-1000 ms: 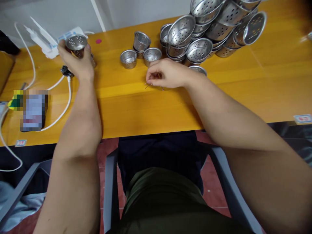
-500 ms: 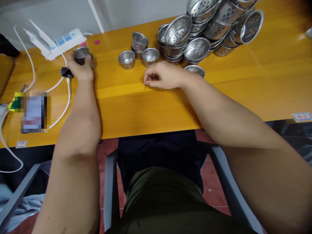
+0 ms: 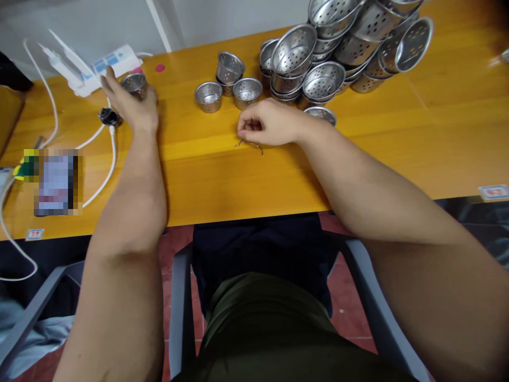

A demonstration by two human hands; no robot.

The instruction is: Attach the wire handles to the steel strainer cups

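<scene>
My left hand (image 3: 135,106) is at the back left of the table with its fingers spread. A small perforated metal cup (image 3: 134,83) stands just beyond its palm, between thumb and fingers; part of it is hidden by the hand. My right hand (image 3: 266,122) is closed in a pinch over the table's middle. From under its fingertips a thin curved wire (image 3: 254,144) arcs out towards me. Three small perforated cups, one of them a front cup (image 3: 208,97), stand just beyond this hand.
A large pile of perforated metal cups (image 3: 324,82) stands behind my right hand. At the back left lie a white power strip (image 3: 115,66) and white cables. A phone (image 3: 55,183) rests at the left, and pink discs (image 3: 159,68) lie near the strip.
My left hand has loosened from the cup, its fingers now spreading and the hand drawn slightly back. Under my right hand, the wire has turned so that more of its curve shows.
</scene>
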